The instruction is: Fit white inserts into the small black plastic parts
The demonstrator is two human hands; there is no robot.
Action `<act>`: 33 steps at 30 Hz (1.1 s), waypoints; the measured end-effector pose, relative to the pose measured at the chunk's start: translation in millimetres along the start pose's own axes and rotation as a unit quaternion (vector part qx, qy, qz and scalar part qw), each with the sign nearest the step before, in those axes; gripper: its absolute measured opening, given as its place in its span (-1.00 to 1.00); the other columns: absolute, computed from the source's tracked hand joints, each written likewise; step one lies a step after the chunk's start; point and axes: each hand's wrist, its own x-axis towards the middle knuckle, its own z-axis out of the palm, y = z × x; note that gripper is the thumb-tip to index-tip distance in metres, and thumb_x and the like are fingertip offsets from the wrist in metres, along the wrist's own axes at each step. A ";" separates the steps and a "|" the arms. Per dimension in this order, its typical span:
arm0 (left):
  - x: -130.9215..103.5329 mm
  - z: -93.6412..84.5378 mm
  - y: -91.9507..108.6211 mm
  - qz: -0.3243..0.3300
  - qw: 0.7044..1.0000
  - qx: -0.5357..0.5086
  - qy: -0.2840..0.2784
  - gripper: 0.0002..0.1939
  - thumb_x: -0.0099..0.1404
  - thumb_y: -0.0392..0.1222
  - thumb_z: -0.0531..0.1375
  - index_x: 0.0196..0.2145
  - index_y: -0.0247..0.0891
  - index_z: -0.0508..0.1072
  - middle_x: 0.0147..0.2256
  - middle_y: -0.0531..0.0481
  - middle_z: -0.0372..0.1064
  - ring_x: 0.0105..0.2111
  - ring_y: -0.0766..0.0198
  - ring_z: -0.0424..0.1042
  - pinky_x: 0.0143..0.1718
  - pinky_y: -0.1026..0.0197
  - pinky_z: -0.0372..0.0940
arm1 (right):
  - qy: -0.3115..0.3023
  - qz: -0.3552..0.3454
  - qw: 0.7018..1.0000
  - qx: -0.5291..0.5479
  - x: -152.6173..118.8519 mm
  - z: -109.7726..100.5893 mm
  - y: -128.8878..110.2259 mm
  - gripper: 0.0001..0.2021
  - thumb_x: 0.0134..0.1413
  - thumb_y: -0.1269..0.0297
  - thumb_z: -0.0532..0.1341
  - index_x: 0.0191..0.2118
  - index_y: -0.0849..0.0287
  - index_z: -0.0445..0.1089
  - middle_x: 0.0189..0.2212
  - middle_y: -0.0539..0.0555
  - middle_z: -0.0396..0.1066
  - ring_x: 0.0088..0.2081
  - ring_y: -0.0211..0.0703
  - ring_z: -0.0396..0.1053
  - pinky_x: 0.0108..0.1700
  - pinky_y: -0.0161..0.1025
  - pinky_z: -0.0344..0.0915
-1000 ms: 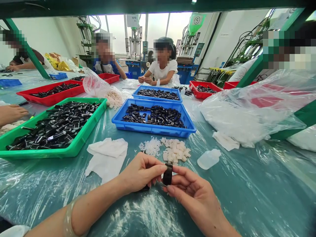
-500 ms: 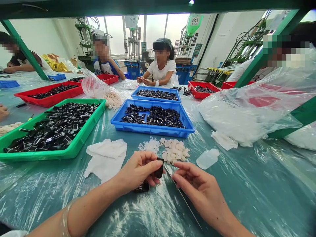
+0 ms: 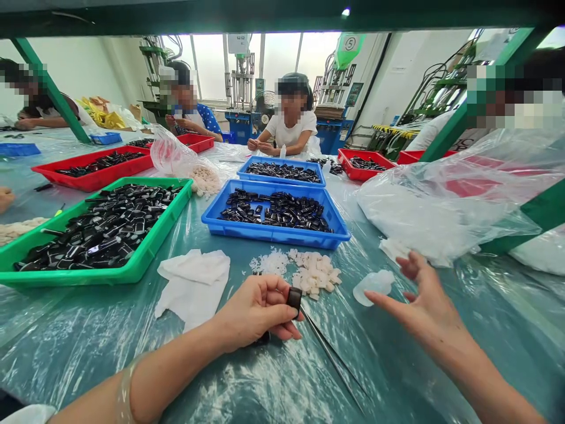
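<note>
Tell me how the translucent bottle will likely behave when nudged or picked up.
The bottle looks like thin, see-through plastic, so it is probably light and squeezable. Lying on its side, it may roll if nudged. The glossy sheet beneath could also let it slide.

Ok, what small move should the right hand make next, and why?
Probably close the right hand on the translucent plastic bottle: its thumb and fingers are spread open beside it, while the left hand pinches a black piece.

bright windows (image 3: 210,68) | pale wall (image 3: 79,68) | green beam (image 3: 265,16) overhead | plastic-covered table (image 3: 88,335)
</note>
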 end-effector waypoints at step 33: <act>-3.5 7.7 -12.5 -0.085 0.982 -0.039 -0.165 -0.79 0.02 -0.21 0.29 -0.35 -0.36 0.46 -0.44 -0.06 0.46 -0.55 0.35 0.46 -0.55 0.40 0.30 | 0.034 -0.464 0.869 -0.170 -44.1 -2.3 -51.7 -0.58 -0.01 0.69 0.00 -0.13 0.12 0.35 -0.22 0.14 0.43 -0.16 0.02 0.25 -0.18 -0.02 0.13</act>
